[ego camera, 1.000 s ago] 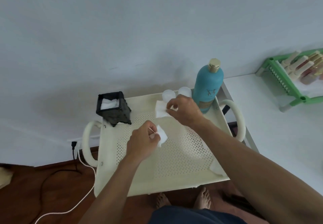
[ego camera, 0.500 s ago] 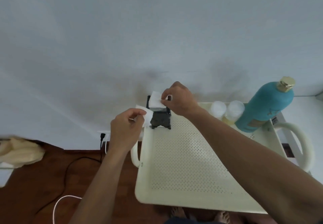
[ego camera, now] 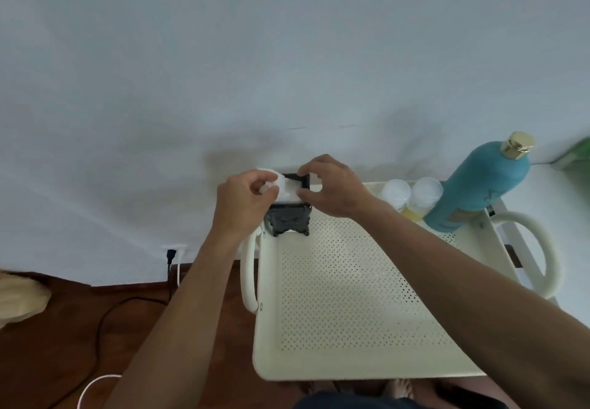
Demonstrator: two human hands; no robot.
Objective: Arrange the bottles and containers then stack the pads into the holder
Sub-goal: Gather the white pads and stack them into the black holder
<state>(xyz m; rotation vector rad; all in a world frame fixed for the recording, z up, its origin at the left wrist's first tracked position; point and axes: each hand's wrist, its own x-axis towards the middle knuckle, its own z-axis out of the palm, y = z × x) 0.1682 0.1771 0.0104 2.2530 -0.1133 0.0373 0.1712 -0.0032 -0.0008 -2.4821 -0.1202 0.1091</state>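
- Left hand [ego camera: 244, 204] pinches a white square cotton pad [ego camera: 271, 176] at the small black holder's [ego camera: 289, 218] ten o'clock.
- Right hand [ego camera: 332, 189], fingers curled, presses a white pad [ego camera: 289, 192] into the holder's top.
- Holder stands at the cream perforated tray's [ego camera: 351, 296] eleven o'clock corner.

No text on the teal bottle [ego camera: 475, 185] is legible.

tray [ego camera: 351, 296]: perforated matt cream metal | bottle [ego camera: 472, 191]: matt teal, glossy gold cap [ego camera: 516, 146]
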